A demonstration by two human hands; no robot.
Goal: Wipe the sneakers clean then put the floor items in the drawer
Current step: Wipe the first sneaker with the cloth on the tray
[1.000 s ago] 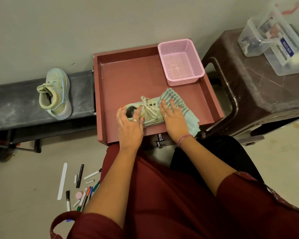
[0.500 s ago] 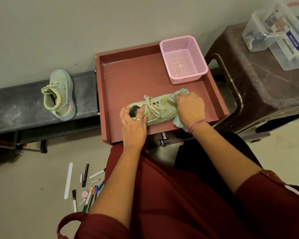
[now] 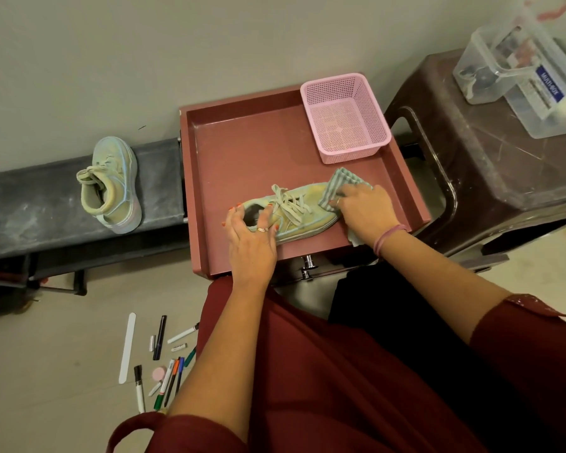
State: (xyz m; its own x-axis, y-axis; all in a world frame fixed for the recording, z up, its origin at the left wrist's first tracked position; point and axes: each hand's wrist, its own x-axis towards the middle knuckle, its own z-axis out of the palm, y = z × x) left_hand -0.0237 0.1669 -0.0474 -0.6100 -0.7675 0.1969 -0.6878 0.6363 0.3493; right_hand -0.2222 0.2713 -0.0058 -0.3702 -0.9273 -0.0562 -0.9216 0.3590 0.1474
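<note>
sneaker (image 3: 291,212) lies along the drawer's (image 3: 242,152) front edge, left hand (image 3: 250,235) gripping its heel to steady it while right hand (image 3: 361,209) presses a bunched cloth (image 3: 340,184) onto the toe to scrub.

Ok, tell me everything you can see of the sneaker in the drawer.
The sneaker is pale green, fabric-looking, with cream laces and a light sole. It lies tilted on the drawer floor near the front edge, toe pointing right. The left hand grips its heel opening; the right hand presses a striped cloth on its toe.
</note>
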